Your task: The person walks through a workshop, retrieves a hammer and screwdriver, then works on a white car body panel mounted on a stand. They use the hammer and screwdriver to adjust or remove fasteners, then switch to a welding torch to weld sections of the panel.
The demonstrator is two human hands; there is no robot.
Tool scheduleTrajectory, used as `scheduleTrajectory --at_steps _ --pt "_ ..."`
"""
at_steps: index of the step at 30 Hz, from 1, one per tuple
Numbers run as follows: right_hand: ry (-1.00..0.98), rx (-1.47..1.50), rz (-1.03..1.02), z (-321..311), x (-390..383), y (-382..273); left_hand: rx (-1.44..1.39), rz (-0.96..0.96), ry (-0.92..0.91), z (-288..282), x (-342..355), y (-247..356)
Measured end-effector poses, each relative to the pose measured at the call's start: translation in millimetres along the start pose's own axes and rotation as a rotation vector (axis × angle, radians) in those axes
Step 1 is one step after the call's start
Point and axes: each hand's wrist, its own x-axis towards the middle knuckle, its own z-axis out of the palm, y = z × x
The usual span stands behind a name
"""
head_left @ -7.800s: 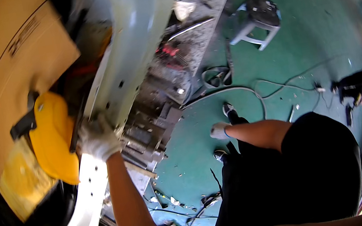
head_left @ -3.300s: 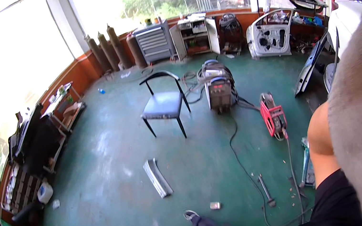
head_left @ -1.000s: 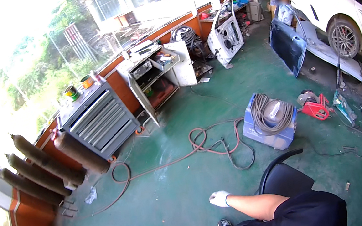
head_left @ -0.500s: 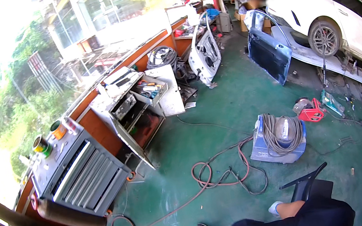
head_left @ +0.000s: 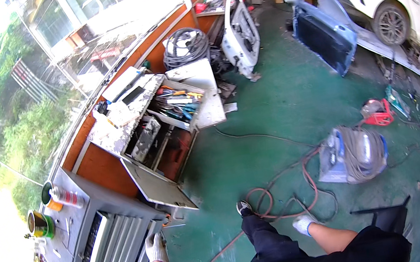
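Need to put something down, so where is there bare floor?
Green floor looks bare between the white metal car-door shell, blue car door and blue boxy machine, beyond the thin dark cable. It's crowded around the reddish looped hose and atop the grey metal drawer cabinet.

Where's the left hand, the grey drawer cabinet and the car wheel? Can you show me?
Left hand (head_left: 155,249): head view, on the white glove, mid-hand.
Grey drawer cabinet (head_left: 126,241): head view, on a drawer front.
Car wheel (head_left: 391,25): head view, near the middle of its spokes.
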Motion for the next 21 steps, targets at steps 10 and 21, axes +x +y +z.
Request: scheduleTrajectory --at_steps 10,21 --pt "0.616 0.426 -0.729 -303 295 -475 0.459 -0.157 0.271 104 273 57" --pt "0.252 -0.159 -0.277 -365 439 -629 0.804 -0.177 0.346 116 251 102"
